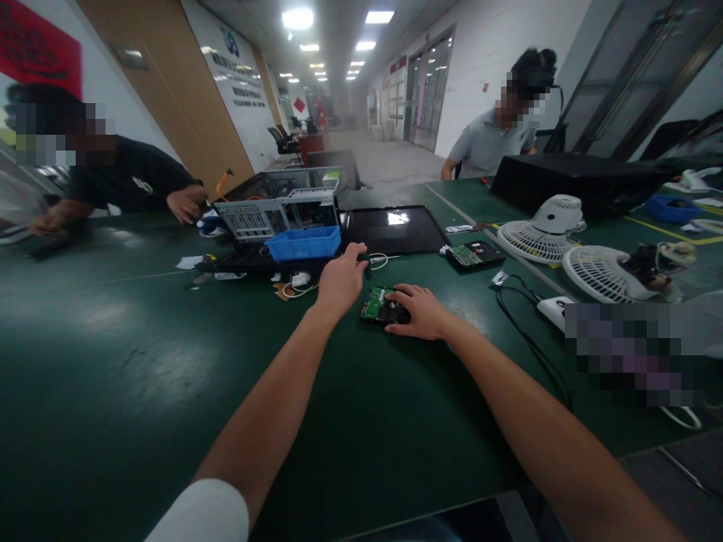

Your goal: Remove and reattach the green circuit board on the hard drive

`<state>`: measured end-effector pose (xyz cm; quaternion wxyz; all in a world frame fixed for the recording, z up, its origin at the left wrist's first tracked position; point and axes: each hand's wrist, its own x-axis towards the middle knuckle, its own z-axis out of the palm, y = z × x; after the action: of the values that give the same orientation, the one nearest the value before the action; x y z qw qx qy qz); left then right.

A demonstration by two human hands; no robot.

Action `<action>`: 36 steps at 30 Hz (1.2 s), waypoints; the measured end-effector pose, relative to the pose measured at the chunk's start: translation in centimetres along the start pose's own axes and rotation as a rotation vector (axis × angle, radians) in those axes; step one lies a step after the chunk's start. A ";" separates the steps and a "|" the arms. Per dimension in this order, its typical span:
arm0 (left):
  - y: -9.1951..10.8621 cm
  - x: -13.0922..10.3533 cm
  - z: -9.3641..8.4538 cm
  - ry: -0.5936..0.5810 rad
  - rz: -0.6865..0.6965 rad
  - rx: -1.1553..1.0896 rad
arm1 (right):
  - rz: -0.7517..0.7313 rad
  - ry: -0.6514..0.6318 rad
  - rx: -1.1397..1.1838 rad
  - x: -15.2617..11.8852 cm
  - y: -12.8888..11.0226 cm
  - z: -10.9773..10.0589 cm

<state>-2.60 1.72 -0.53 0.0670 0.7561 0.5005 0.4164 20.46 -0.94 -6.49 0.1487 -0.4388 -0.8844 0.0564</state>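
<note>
A hard drive [373, 305] with a green circuit board facing up lies on the green table in front of me. My right hand [421, 310] grips its right part, with the thumb on the near edge and the fingers over the far side. To the upper left of the drive, my left hand [343, 280] has its fingers closed round a slim dark tool [367, 261]. That tool looks like a screwdriver, though most of it is hidden. Just past my left hand is a loop of white cable [381, 262].
Beyond my left hand are a blue tray [305, 244] and an open computer case [254, 218]. A black panel [389, 229], another drive [474, 256], white fan parts [536, 229] and a power strip [556, 310] lie to the right. Two people sit across the table.
</note>
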 end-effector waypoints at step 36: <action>0.5 0.2 -0.1 0.110 0.119 -0.095 | -0.005 -0.005 0.004 0.0 0.2 0.1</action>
<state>-2.30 1.54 -0.07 0.0506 0.7565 0.4371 0.4838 20.58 -0.82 -6.61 0.1476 -0.4361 -0.8858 0.0588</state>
